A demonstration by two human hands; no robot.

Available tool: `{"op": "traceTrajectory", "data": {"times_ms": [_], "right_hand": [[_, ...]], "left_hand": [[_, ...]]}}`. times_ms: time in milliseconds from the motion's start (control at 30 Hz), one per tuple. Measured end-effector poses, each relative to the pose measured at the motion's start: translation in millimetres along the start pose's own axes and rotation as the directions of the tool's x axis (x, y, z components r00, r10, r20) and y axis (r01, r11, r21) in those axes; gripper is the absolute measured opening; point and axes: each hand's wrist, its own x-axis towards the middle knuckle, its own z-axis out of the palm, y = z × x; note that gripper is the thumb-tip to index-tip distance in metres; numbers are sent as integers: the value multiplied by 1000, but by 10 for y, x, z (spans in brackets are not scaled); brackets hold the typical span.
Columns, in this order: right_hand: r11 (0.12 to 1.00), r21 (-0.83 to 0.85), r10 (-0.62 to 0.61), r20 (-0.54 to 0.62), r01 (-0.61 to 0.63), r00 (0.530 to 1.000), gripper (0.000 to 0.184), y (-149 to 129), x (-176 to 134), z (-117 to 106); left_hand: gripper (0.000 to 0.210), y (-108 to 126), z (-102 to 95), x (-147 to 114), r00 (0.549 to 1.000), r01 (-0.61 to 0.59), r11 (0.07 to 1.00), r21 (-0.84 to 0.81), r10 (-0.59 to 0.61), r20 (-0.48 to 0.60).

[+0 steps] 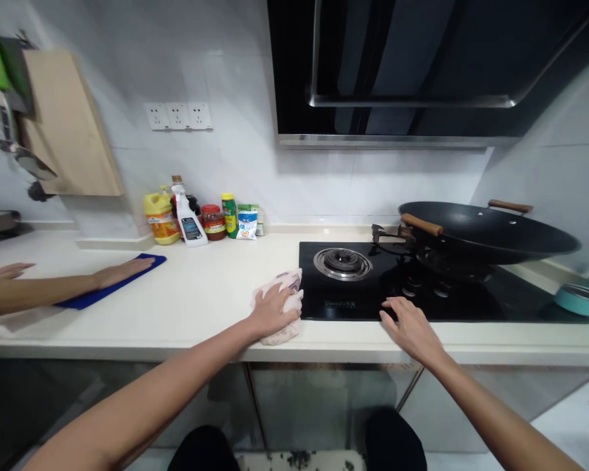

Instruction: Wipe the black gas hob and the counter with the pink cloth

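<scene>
My left hand (273,310) presses a crumpled pale cloth (285,335) onto the white countertop (216,288), right beside the left edge of the stove. The fingers curl over the cloth. At the front edge of the black gas cooktop (343,297), my right hand (408,320) rests with its fingers apart and nothing in it. Left of it on the cooktop is a round burner (343,261); two control knobs (412,286) sit just beyond its fingertips. A large black wok (485,229) with wooden handles stands over the right burner.
Another person's hand (125,270) lies on a blue cloth (91,296) at the left. Along the wall stand a yellow jug (160,219), a spray bottle (188,219), a red-lidded jar (213,222) and small packets (247,224). A range hood (397,78) hangs overhead. Teal tape (582,299) lies at right.
</scene>
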Motion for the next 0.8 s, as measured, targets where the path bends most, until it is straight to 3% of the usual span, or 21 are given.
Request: {"op": "traceTrajectory", "data": {"times_ms": [100,200,300,433,533,633,800], "right_hand": [[1000,10,1,0,-1,1000,28,-1,-10,-4],[1000,1,-4,-3,4,1000,27,-6,-6,11],[1000,-13,-12,-15,12,1000,25,-14,10,30],[1000,-12,-12,-34,12,999,23,-23,27,40],[1000,2,-4,-37,4,999,23,-29,32,32],[999,37,5,-27,-4,1000,25,-20,36,10],[967,227,149,-140,-115,979,43,60,29,-38]], "left_hand": [[44,52,-50,-310,993,-109,993,-48,106,-50],[33,31,-109,-418,980,-181,974,-137,167,-103],[27,4,-123,-260,982,-113,970,-214,76,-173],[36,147,-59,223,980,-51,977,-205,9,-199],[40,425,21,564,992,-89,982,-167,72,-108],[54,792,129,738,991,-133,980,-149,133,-8],[56,1514,460,589,937,-313,931,-188,335,98]]}}
